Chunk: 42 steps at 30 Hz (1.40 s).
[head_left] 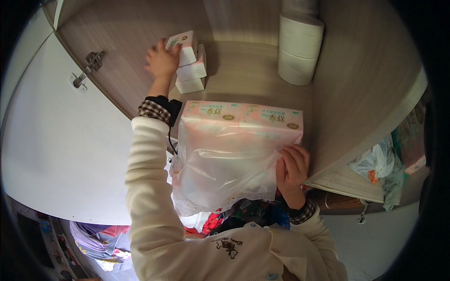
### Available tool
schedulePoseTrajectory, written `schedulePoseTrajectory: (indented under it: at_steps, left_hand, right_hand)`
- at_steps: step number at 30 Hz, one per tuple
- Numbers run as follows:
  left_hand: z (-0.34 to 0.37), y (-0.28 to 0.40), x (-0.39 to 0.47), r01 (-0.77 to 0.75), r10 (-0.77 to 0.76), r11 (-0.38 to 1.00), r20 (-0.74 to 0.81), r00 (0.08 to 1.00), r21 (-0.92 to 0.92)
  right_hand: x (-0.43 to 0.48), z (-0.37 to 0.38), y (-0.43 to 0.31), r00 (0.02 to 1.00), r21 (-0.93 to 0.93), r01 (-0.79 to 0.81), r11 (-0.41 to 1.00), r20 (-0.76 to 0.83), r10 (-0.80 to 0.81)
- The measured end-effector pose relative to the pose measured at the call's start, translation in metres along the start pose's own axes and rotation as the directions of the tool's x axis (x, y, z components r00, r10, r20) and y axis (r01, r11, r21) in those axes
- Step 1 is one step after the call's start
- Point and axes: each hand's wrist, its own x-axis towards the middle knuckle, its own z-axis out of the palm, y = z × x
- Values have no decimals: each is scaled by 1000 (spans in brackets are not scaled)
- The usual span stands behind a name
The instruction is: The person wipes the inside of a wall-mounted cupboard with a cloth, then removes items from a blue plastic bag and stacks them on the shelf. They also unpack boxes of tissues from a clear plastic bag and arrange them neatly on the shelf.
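Note:
Three soft packs of tissues stand in a slightly uneven stack against the cabinet's left wall; the top pack (186, 49) is white and pink. My left hand (163, 59) is at the left of this top pack, fingers spread, thumb against its face. Below it are the middle pack (192, 71) and the bottom pack (190, 86). Nearer to me, a multipack of tissues (242, 117) in clear plastic wrap sits at the shelf's front. My right hand (293, 165) pinches the loose plastic wrap (225, 168) at the multipack's right side.
White paper rolls (300, 45) are stacked at the back right of the wooden shelf (242, 66). A white cabinet door (66, 151) hangs open at left on a metal hinge (86, 70). Plastic bags (381, 161) lie on another shelf at right. Folded cloths (102, 242) are at lower left.

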Motion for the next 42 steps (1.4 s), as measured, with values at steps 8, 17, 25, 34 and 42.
schedulePoseTrajectory:
  at_steps: [8, 17, 25, 34, 42]
  left_hand:
    - [-15, 64, -27, -708, 447, 527, 556, 701, 469]
    - [-18, 54, -24, -641, 335, 596, 576, 746, 483]
    - [-16, 43, -50, -874, 662, 255, 583, 470, 414]
    - [14, -5, -58, -973, 724, 26, 667, 175, 228]
    - [30, -26, -45, -919, 732, 163, 581, 356, 358]
  right_hand:
    - [-2, 0, 1, 1000, -5, -1, 1000, 0, 1]
    - [-2, -3, 1, 1000, 1, 9, 1000, 8, -9]
    - [-1, -4, 0, 1000, -10, 7, 1000, 24, -7]
    - [-3, -6, 2, 999, -33, 30, 999, 35, -28]
    - [-4, -7, 3, 998, -41, 51, 998, 46, -49]
